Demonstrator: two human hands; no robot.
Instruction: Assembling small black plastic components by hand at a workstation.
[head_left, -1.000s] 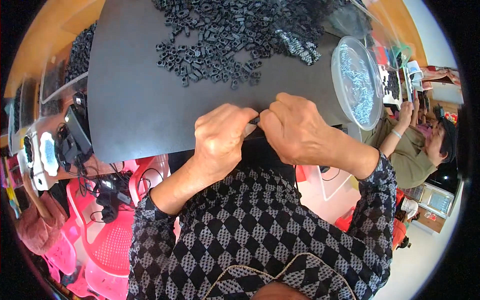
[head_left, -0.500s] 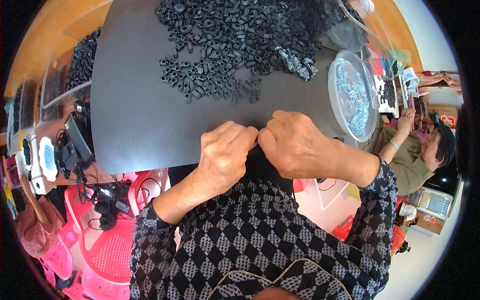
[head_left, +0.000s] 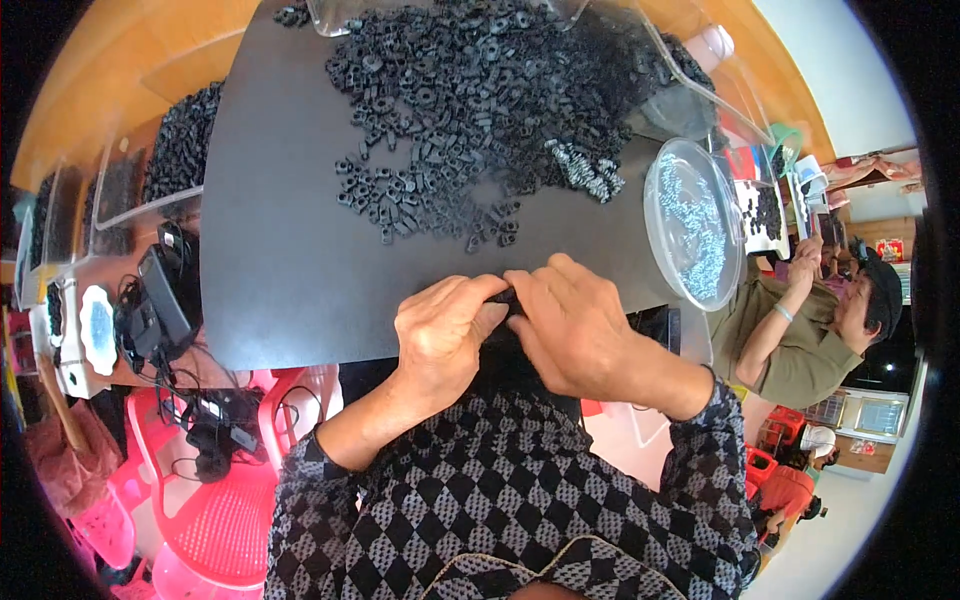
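At the near edge of the dark table [head_left: 275, 270], my left hand [head_left: 440, 335] and my right hand [head_left: 572, 325] meet with fingers closed. Between their fingertips they hold a small black plastic part [head_left: 508, 298], mostly covered by the fingers. Beyond them spreads a big heap of loose black plastic parts [head_left: 450, 100], a few lying apart at its near side. On the heap's right edge lies a cluster of small silvery metal pieces [head_left: 588, 172]. To the right of my hands stands a clear round plastic tub [head_left: 655, 235] holding many small shiny metal pieces [head_left: 706, 250].
Clear bins with black parts [head_left: 182, 140] stand at the left, above a black box with cables [head_left: 165, 295]. A pink plastic chair [head_left: 215, 500] is at the lower left. On the right another person in an olive top [head_left: 790, 345] works with raised hands.
The table appears lower in the picture now. My hands have turned slightly, the fingers reaching forward, and a black part shows between the fingertips where before the fists hid it.
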